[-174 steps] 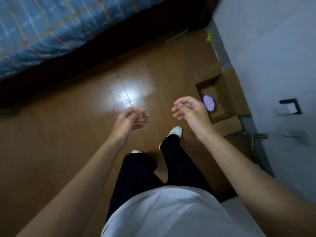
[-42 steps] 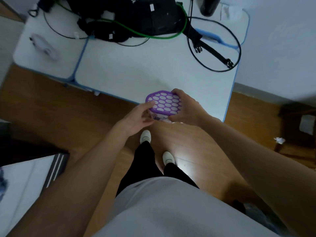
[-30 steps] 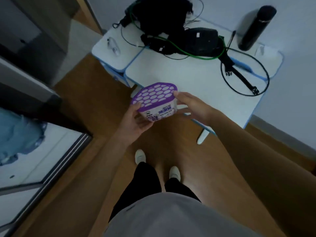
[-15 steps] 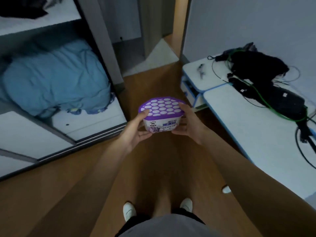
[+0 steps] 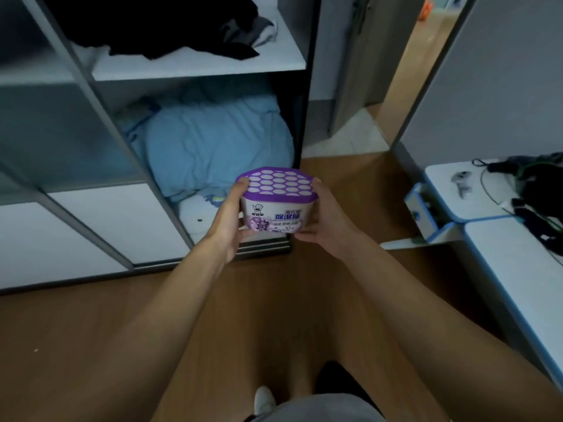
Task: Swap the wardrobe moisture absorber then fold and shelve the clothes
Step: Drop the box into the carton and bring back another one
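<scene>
While the moisture absorber (image 5: 277, 205) hangs in mid-air between both hands, just in front of the open wardrobe (image 5: 198, 68), the step looks like carrying it in to place it. To do it well, hold it level with the purple vented lid up and grip both sides until the base lands flat. Pick bare board, likely the strip of compartment floor nearer than the blue bedding (image 5: 213, 147), not the soft bedding or the dark clothes (image 5: 170, 28) on the upper shelf. Left hand (image 5: 230, 220) cups the left wall, thumb at the lid rim. Right hand (image 5: 324, 222) cups the right wall, fingers curled under. Both forearms stretch forward. Worktop (image 5: 518, 269) is at right, well apart.
</scene>
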Available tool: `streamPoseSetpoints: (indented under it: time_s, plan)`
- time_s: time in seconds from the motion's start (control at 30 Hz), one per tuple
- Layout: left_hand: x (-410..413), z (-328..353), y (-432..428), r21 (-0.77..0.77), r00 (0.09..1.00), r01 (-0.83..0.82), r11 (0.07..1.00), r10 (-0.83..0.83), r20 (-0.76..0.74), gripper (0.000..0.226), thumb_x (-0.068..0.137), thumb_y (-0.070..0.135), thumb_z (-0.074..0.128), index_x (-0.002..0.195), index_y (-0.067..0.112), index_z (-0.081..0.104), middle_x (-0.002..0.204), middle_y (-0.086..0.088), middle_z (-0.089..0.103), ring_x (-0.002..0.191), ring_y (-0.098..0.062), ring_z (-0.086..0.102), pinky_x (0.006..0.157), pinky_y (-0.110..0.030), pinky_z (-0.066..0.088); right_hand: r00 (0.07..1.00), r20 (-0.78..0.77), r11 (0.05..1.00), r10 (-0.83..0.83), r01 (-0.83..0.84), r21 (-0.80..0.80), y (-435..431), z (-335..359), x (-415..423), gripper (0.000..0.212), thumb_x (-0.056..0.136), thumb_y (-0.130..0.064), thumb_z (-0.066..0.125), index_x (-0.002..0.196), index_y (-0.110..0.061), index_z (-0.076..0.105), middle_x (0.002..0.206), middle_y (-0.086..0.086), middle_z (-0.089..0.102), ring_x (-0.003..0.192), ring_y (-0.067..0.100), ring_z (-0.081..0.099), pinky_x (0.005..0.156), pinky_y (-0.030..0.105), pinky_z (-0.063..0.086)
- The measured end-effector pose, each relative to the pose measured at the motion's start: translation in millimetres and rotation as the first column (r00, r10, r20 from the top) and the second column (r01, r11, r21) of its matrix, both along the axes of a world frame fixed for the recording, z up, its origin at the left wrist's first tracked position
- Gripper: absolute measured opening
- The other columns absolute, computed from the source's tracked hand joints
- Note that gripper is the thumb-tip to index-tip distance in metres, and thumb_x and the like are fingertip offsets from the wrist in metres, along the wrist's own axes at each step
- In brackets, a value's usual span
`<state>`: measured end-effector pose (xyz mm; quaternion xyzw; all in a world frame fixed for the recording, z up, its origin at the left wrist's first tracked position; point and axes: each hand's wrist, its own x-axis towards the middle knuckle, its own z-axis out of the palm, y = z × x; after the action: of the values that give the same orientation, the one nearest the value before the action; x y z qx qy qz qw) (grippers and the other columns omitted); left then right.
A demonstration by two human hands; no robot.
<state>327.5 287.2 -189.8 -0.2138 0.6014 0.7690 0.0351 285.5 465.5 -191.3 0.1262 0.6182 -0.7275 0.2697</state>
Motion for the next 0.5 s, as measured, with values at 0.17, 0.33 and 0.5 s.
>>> streamPoseSetpoints:
  time_s: [0.17,0.33,0.5]
  plan:
    - [-47.7,11.5,-45.6,-0.025,0.999,-0.032,0.999,0.032,-0.026,0.038,0.088,0.063,0.047,0.099,0.033,0.068,0.090,0.006,0.077,0.099,-0.025,0.069,0.067,-0.036,0.059,0.999,-0.042,1.000,0.013,-0.013,0.019,-49.5,22.3,-52.1,0.055,0.093,-0.061,0.052,0.136,-0.027,0.053,0.124,0.003,0.068,0.113,0.025,0.064,0.100,0.055,0.050]
    - [-126.5,32.3,-77.7,-0.072,0.997,-0.026,0.997,0.021,-0.072,0.041,0.086,0.064,0.046,0.088,0.034,0.073,0.085,0.006,0.076,0.086,-0.019,0.073,0.063,-0.034,0.059,0.992,-0.125,0.999,-0.013,0.007,-0.051,-83.0,33.5,-132.1,0.028,0.094,-0.053,0.057,0.112,-0.032,0.061,0.101,-0.002,0.076,0.093,0.019,0.073,0.088,0.047,0.057]
    - [-215.8,58.8,-112.9,-0.131,0.994,-0.063,0.989,0.051,-0.099,0.046,0.080,0.068,0.045,0.084,0.032,0.075,0.083,0.005,0.076,0.072,-0.017,0.075,0.062,-0.036,0.058,0.955,-0.298,0.994,-0.014,-0.020,-0.111,-116.6,56.2,-224.9,0.022,0.094,-0.046,0.061,0.107,-0.029,0.066,0.089,-0.006,0.079,0.078,0.011,0.075,0.066,0.031,0.058]
